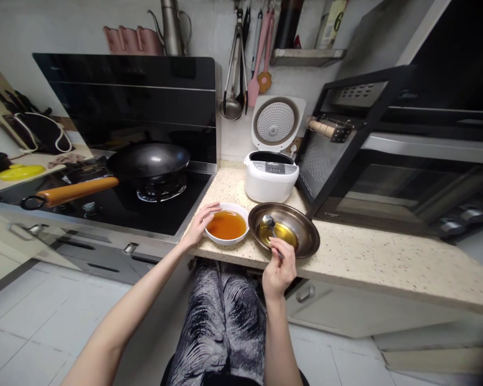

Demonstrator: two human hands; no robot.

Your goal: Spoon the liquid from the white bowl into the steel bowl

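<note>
Head view: right hand point(280, 268) grips a silvery metal spoon point(268, 221); keep it level. Left hand point(200, 225), unclenched, apparently touches the round white bowl point(227, 242).

Spoon point(268, 221): shiny metal. Shallow pan point(309, 236): smooth metal, dull sheen. White bowl point(226, 243): smooth, glossy, ceramic-looking. Rice cooker point(261, 185): smooth plastic-looking shell, soft gloss; inner lid point(264, 119) dimpled. Table point(358, 262): stone-like, speckled. Wok point(145, 158): dark metal, satin; handle point(80, 190) smooth wood. Backsplash point(145, 107): glassy, glossy, reflective. Pitcher point(170, 27): satin metal. Trousers point(203, 321): matt cloth. Floor point(24, 311): smooth tile.
</note>
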